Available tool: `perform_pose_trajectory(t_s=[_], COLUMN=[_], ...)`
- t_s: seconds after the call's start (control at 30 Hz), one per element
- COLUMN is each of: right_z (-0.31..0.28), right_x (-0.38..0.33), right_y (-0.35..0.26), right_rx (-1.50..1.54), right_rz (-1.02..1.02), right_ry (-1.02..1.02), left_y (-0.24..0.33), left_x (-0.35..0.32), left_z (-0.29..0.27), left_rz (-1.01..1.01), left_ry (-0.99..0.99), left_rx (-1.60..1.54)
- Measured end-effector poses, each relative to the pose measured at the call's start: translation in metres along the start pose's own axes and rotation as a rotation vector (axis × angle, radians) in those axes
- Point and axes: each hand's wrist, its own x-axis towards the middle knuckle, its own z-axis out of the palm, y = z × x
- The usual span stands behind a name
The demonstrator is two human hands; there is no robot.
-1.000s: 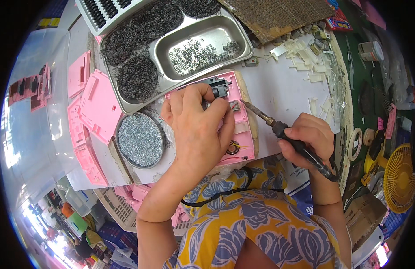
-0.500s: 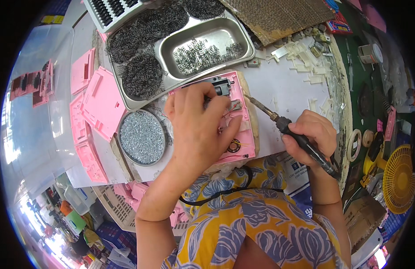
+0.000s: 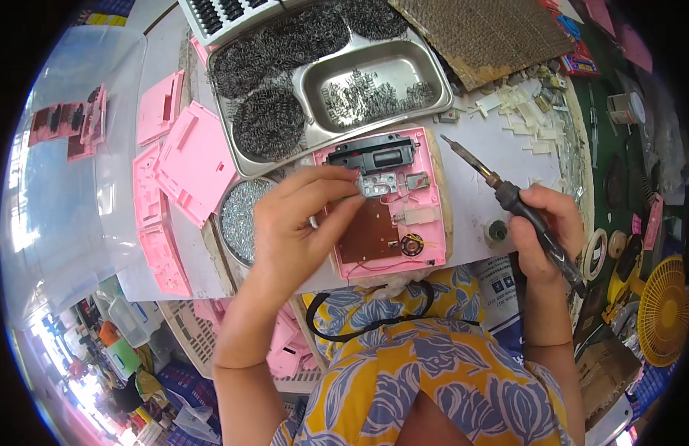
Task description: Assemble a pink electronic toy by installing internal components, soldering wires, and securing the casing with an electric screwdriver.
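Note:
A pink plastic casing (image 3: 426, 241) lies on the table in front of me. Fitted in it are a black slotted part (image 3: 374, 154), a brown circuit board (image 3: 366, 232), a metal plate (image 3: 378, 185) and a small round speaker (image 3: 412, 245) with thin wires. Over the casing's left side, my left hand (image 3: 303, 223) has its thumb and fingers bent together at the metal plate's edge; what they pinch is too small to make out. My right hand (image 3: 549, 230) grips a black-handled soldering iron (image 3: 519, 204), its tip just beyond the casing's right edge, touching nothing.
Beyond the casing stands a metal tray (image 3: 312, 141) of dark springs. A round dish of screws (image 3: 240, 215) sits behind my left hand. Pink panels (image 3: 199, 160) lie at left, white plastic pieces (image 3: 534, 119) at far right. A small green jar (image 3: 497, 231) stands near my right hand.
My left hand has drawn back leftward off the casing, uncovering the board and black part. The iron's tip has shifted away from me along the casing's right side. The whole view has slid sideways.

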Motion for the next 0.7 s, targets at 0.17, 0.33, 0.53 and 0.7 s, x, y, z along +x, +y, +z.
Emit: perform_pose_trajectory(t_s=[0.17, 0.33, 0.53, 0.7], right_z=[0.027, 0.073, 0.085, 0.086], right_x=[0.014, 0.04, 0.045, 0.04], right_y=[-0.011, -0.006, -0.013, -0.013], right_rx=[0.111, 0.131, 0.209, 0.188], right_rz=[0.156, 0.086, 0.187, 0.213], right_ry=[-0.139, -0.193, -0.279, -0.278], left_y=[0.012, 0.011, 0.006, 0.003], left_x=[-0.007, -0.013, -0.015, -0.016], left_z=[0.038, 0.044, 0.049, 0.047], left_rz=[-0.382, -0.351, -0.237, -0.169], left_ry=[0.125, 0.127, 0.2, 0.16], left_rx=[-0.65, -0.594, -0.517, -0.388])
